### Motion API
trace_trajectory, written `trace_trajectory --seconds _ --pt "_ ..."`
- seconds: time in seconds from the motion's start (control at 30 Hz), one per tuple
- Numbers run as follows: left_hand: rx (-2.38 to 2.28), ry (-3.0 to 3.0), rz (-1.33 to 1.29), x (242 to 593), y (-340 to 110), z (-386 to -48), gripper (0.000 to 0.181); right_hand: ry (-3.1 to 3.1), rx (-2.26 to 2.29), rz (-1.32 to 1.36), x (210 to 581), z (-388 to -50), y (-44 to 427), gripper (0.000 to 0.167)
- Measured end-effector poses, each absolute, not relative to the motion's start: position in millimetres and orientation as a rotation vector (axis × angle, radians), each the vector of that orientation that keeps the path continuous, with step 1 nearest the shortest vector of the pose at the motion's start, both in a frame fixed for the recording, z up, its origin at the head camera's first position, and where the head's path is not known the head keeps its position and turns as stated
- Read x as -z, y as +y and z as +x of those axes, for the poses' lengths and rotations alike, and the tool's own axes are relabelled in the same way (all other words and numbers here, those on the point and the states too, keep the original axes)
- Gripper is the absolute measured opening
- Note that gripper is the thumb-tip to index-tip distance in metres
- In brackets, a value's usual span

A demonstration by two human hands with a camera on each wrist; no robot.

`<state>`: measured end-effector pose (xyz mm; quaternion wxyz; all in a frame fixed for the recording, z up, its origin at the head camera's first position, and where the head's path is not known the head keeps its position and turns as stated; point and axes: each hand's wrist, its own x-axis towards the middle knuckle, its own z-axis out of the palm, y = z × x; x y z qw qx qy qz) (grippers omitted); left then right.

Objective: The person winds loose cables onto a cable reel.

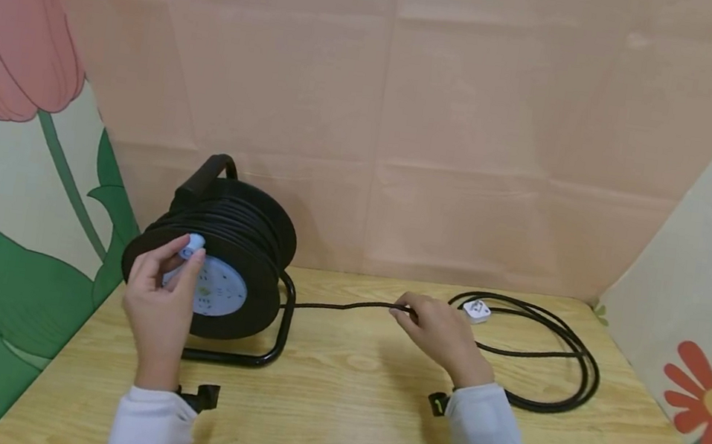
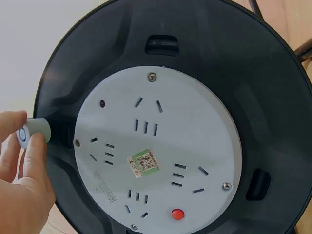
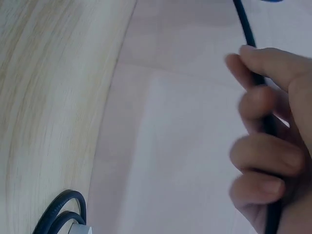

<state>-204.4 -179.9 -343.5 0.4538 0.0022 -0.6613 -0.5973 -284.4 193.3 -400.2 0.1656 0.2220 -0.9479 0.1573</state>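
A black cable reel (image 1: pixel 235 236) with cable wound on its drum stands on its tube frame at the table's left. Its side bears a pale socket panel (image 2: pixel 156 165) with slots and a red button. My left hand (image 1: pixel 164 294) pinches the reel's light-coloured crank knob (image 2: pixel 36 131) between thumb and fingers, at the rim side of the panel. From the reel, a black cable (image 1: pixel 345 306) runs right to my right hand (image 1: pixel 439 330), whose fingers curl round it. The right wrist view shows that grip, with the cable (image 3: pixel 246 24) passing through the fingers.
Loose cable coils (image 1: pixel 588 380) lie on the table's right, with a white plug (image 1: pixel 476 311) beside them. The wooden table (image 1: pixel 316 419) meets a pink backdrop (image 1: pixel 459 153) behind. Flower-printed panels (image 1: pixel 653 321) stand at both sides.
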Motion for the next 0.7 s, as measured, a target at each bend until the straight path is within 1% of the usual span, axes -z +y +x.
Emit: trace_trajectory --seconds 0.13,0.23,0.5,0.57,0.7 --pt "1.463 -1.668 0.009 343 -178 -204 0.028 -2.604 -0.384 0.552 398 -284 195 0.026" --pt "1.454 -1.682 0.006 343 -177 -204 0.028 -2.587 -0.376 0.547 397 -284 196 0.028" --pt "1.460 -1.683 -0.005 344 -176 -205 0.028 -2.344 -0.439 0.726 390 -285 193 0.014" --pt "1.459 -1.684 -0.008 344 -175 -205 0.028 -2.266 -0.417 0.734 388 -284 193 0.014" --pt "1.435 -1.694 -0.019 343 -175 -206 0.027 -2.242 -0.396 0.663 385 -282 194 0.023"
